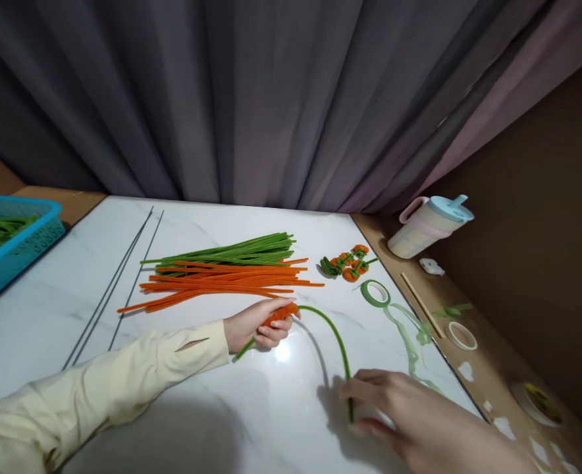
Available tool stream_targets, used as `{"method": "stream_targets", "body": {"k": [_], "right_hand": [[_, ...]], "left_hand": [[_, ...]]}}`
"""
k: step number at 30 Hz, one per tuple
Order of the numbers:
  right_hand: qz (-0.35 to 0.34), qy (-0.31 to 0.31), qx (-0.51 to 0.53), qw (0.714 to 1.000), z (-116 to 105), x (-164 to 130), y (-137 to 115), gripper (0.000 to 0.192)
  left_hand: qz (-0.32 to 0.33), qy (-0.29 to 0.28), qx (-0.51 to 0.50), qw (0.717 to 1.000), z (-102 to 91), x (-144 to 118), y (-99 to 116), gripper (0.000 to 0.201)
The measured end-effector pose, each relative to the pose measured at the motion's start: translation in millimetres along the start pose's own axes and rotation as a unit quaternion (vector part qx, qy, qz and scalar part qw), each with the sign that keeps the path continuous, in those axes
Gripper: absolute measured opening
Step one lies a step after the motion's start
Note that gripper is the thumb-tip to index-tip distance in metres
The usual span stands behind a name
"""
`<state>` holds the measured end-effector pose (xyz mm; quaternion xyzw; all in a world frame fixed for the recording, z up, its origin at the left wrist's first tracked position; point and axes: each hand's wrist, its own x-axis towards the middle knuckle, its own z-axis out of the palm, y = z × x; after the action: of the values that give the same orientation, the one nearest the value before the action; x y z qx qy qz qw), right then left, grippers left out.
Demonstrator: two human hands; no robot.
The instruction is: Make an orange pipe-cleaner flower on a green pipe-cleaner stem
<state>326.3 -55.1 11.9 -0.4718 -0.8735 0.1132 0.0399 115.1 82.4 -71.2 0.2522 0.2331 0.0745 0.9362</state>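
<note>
White marble-patterned tabletop before grey curtains; left hand fingers closed around an orange coil; right hand fingers pinch the arching green pipe cleaner mid-table; blue basket far left.

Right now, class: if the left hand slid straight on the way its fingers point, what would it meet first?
Probably the green tape roll. The left hand, gripping the orange coil, points right and slightly away across the table. The green stem arcs just below that line; depth is hard to judge.
</note>
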Motion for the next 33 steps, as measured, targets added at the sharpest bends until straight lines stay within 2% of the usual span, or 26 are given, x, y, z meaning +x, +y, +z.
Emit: {"method": "stream_targets", "body": {"k": [1, 3, 9, 11, 17, 23, 27, 33], "right_hand": [[-0.022, -0.047, 0.049, 0.997, -1, 6, -6, 0.013], [-0.035, -0.101, 0.102, 0.989, 0, 20, -15, 0.016], [-0.067, -0.107, 0.026, 0.992, 20, 51, -35, 0.016], [-0.080, -0.086, 0.004, 0.993, 29, 56, -37, 0.016], [-0.127, 0.083, -0.045, 0.987, 44, 63, -34, 0.015], [-0.142, 0.135, 0.010, 0.981, 47, 62, -31, 0.027], [-0.145, 0.183, 0.022, 0.972, 50, 61, -29, 0.026], [-0.130, 0.196, 0.023, 0.972, 55, 61, -24, 0.025]], "left_hand": [[-0.005, -0.003, 0.007, 1.000, 0.6, -1, 0, 0.031], [-0.009, -0.008, 0.024, 1.000, 2.9, -3, 0, 0.031], [0.023, -0.011, 0.083, 0.996, 11.1, -9, -1, 0.030], [0.017, -0.004, 0.079, 0.997, 11.4, -9, -2, 0.030], [-0.003, 0.007, 0.039, 0.999, 11.8, -6, -1, 0.044], [0.080, 0.049, 0.115, 0.989, 16.7, -8, -1, 0.056], [0.107, 0.087, 0.174, 0.975, 15.1, -7, -3, 0.054], [0.110, 0.057, 0.126, 0.984, 10.4, -3, -6, 0.045]]}}
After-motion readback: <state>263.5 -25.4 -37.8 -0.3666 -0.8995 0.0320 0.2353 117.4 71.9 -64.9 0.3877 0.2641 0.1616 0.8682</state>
